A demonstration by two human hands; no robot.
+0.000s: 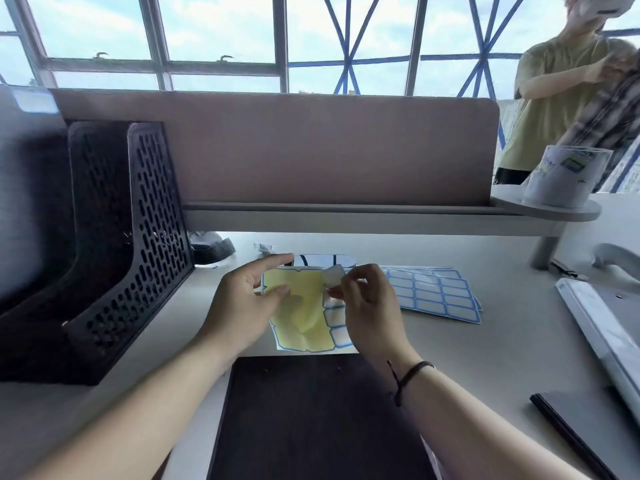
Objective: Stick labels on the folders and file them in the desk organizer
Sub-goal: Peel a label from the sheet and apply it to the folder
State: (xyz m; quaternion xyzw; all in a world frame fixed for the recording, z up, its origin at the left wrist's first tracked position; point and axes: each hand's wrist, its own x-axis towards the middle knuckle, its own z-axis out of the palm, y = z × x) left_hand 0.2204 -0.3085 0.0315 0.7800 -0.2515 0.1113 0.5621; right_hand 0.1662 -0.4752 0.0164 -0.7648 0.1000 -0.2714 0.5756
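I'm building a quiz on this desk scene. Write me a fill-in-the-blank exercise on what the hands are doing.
1. The right hand pinches a ____ peeled from the label sheet.
2. The left hand steadies the sheet, whose bared backing is ____.
3. The dark folder lies ____ the hands.
4. The black desk organizer stands on the ____.

Missing: label; yellow; below; left
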